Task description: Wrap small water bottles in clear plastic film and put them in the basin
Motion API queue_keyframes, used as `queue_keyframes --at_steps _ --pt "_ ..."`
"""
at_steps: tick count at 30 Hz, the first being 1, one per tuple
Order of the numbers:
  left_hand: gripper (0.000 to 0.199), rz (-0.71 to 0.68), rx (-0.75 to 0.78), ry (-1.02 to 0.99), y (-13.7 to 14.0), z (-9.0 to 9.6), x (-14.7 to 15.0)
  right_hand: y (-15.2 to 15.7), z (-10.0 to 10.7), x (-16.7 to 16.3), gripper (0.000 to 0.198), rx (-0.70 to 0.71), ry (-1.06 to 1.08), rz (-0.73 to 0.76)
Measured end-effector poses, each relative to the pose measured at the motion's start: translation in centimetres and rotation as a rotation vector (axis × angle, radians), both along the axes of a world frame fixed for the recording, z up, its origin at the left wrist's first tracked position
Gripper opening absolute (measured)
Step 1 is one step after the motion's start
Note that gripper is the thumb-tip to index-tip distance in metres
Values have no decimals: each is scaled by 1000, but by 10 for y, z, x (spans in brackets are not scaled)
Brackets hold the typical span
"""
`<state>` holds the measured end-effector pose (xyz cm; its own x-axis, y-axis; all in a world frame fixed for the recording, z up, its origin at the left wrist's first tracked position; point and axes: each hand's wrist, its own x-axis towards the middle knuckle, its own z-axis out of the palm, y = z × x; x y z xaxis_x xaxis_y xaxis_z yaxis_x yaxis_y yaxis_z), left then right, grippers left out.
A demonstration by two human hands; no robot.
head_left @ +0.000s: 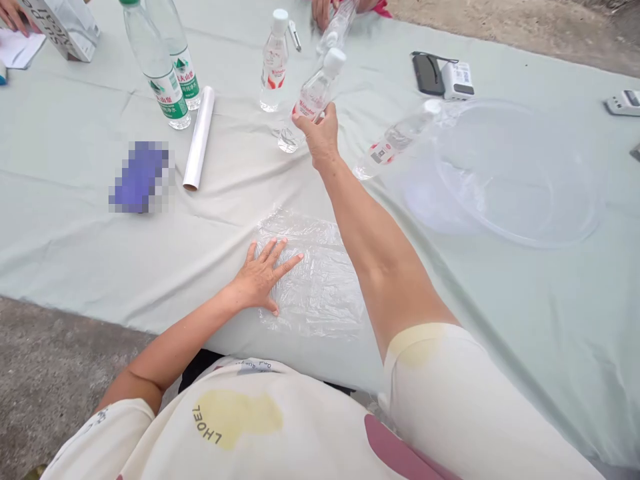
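Note:
A sheet of clear plastic film [320, 287] lies fairly flat on the cloth in front of me. My left hand [263, 273] rests on its left side, fingers spread and palm down. Farther out, my right hand [321, 133] is closed around the lower part of a small water bottle [320, 87] with a white cap and a red-and-white label. The bottle leans to the right in my grip. Behind it to the left stands a similar bottle [274, 63]. Right of my forearm, a third clear bottle [393, 143] is strongly tilted beside a large transparent basin [520, 233].
Two tall green-labelled bottles [167, 100] stand at the left by a white roll [199, 140]. A blurred blue item [140, 177] lies nearer. Black and white devices [443, 75] sit behind the basin. Another person's hand [324, 12] touches a bottle at the far edge.

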<state>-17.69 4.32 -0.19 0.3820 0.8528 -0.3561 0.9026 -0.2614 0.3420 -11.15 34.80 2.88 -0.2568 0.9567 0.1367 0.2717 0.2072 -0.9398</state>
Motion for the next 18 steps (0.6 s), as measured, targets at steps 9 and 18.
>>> queue_keyframes --at_steps 9,18 --pt "142 23 132 -209 -9 -17 -12 -237 5 114 68 -679 303 64" --pt "136 59 170 -206 -20 -9 -27 -279 -30 109 50 -634 225 87"
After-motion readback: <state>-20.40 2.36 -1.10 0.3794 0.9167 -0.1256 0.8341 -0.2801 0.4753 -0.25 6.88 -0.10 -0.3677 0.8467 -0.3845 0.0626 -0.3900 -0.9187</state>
